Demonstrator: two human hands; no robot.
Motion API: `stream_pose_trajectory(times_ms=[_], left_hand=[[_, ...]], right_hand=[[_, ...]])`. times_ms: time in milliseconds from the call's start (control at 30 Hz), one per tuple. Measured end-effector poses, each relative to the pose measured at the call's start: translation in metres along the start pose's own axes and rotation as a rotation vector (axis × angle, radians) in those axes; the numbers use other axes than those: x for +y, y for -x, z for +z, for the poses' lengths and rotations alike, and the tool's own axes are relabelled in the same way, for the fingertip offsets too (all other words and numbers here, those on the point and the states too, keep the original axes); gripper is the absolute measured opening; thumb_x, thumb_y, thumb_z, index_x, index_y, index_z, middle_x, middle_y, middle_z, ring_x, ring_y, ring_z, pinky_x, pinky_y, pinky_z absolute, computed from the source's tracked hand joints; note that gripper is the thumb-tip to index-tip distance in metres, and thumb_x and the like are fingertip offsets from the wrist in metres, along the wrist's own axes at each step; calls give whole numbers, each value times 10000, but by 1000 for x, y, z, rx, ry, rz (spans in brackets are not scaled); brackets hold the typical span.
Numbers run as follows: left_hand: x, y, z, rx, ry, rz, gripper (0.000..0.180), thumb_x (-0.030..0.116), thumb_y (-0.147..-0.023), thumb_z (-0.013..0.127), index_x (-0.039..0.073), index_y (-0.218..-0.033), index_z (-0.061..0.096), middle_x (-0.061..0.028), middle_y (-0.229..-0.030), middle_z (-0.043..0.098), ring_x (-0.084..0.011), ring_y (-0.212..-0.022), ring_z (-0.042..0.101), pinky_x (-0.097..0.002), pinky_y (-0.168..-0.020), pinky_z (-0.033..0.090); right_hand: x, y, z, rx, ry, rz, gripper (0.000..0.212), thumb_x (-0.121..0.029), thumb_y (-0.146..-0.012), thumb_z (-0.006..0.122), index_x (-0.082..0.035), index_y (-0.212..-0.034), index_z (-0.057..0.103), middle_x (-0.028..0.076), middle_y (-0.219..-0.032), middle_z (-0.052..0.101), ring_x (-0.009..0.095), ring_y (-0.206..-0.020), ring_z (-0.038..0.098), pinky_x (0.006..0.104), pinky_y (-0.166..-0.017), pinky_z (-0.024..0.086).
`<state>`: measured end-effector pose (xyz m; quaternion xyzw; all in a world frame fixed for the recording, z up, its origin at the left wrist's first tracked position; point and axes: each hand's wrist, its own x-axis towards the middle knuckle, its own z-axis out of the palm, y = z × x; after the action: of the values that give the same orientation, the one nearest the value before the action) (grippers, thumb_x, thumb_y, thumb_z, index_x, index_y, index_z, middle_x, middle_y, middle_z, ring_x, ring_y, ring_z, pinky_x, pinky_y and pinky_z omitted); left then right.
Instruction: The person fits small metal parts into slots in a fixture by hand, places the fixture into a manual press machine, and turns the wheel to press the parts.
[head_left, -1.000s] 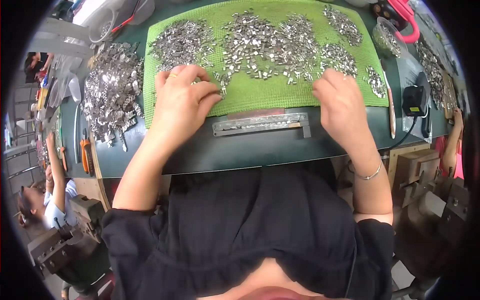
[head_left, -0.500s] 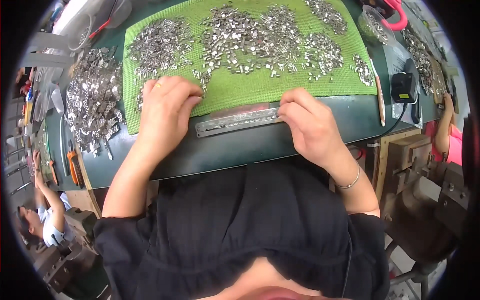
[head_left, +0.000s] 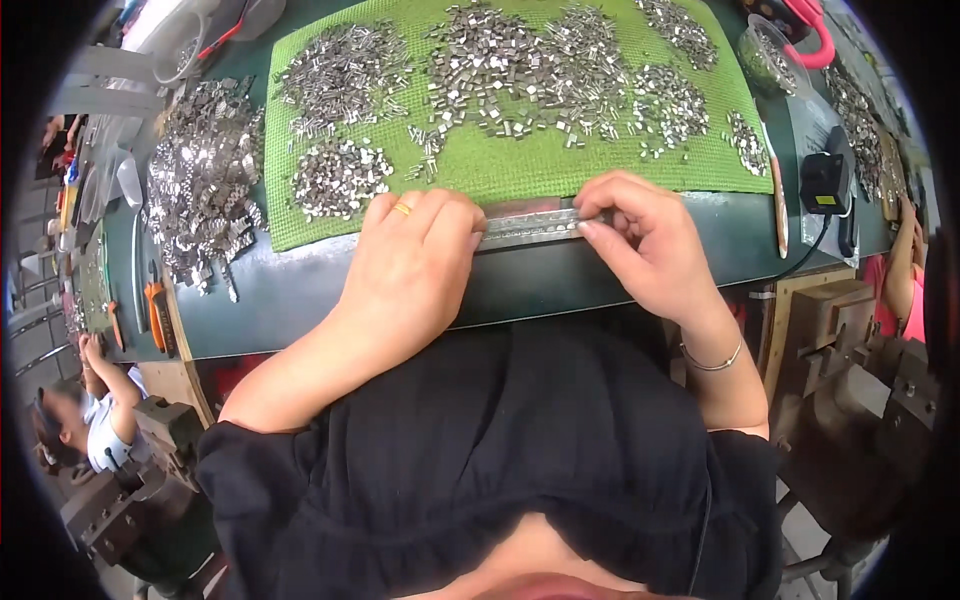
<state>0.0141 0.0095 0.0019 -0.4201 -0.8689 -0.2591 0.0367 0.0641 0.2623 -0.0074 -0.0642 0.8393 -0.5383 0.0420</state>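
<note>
We are resting our left hand [head_left: 415, 265] in the middle of the frame, palm down and fingers curled, its fingertips pressing on the left end of a long, narrow silver metal strip [head_left: 530, 226] that is lying along the near edge of a bright green textured mat [head_left: 520, 165]. Our right hand [head_left: 645, 240], just right of centre, is curling its fingers over the strip's right end, thumb and forefinger pinching it (whether it is gripping a small part as well we cannot tell). The strip is sitting between the two hands, partly on the mat's edge and partly on the dark green worktable [head_left: 300, 300].

Across the upper half of the frame, heaps of small shiny metal pieces [head_left: 520, 70] are lying spread over the mat, with one smaller cluster [head_left: 335, 180] just above and left of our left hand. A larger loose pile of silver metal parts [head_left: 200, 190] is lying off the mat at the upper left. At the right edge of the table a small black box with a cable [head_left: 822, 185] is standing, well apart from our hands. In the lower left another person [head_left: 75, 430] is sitting.
</note>
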Motion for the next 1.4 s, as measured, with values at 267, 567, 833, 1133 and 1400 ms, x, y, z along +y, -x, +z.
stream_pose_trajectory(times_ms=[267, 567, 833, 1133, 1400], left_hand=[[-2, 3, 11, 76, -16, 15, 220, -16, -811, 676, 74, -972, 555, -56, -944, 614, -259, -819, 574, -396, -773, 373], [-8, 8, -7, 9, -110, 199, 348, 132, -785, 757, 79, -1108, 637, -52, -1128, 667, -222, -1019, 636, -459, -912, 368], [-34, 14, -17, -90, -344, -137, 521, 393, -863, 713, 65, -1260, 632, -76, -1339, 617, -346, -1318, 504, -711, -1082, 235], [-29, 25, -22, -226, -205, -134, 591, 562, -941, 540, 135, -1344, 610, -110, -1480, 508, -409, -1424, 371, -754, -1100, 77], [-59, 17, -29, 50, -140, -66, 187, 211, -845, 746, 169, -1028, 753, -24, -1208, 640, -314, -1267, 523, -753, -1056, 210]], right_hand=[[11, 11, -8, -33, -108, -173, 336, 51, -771, 725, 17, -1096, 647, 95, -1127, 647, 121, -643, 505, 255, -590, 439], [9, 14, -19, -154, -52, -120, 504, 67, -702, 696, 23, -1202, 645, 126, -1271, 612, 149, -804, 546, 287, -736, 485], [-9, -7, 0, -180, -58, -237, 406, 34, -756, 722, 11, -1153, 637, 125, -1161, 631, 239, -756, 592, 343, -697, 499], [-12, -117, 49, 37, 635, -702, 222, -62, -771, 740, -105, -988, 717, 51, -951, 586, 266, -925, 557, 397, -831, 431], [-14, -119, 48, -50, 654, -618, 58, -92, -784, 687, -91, -726, 687, 45, -833, 607, 256, -909, 584, 402, -837, 406]])
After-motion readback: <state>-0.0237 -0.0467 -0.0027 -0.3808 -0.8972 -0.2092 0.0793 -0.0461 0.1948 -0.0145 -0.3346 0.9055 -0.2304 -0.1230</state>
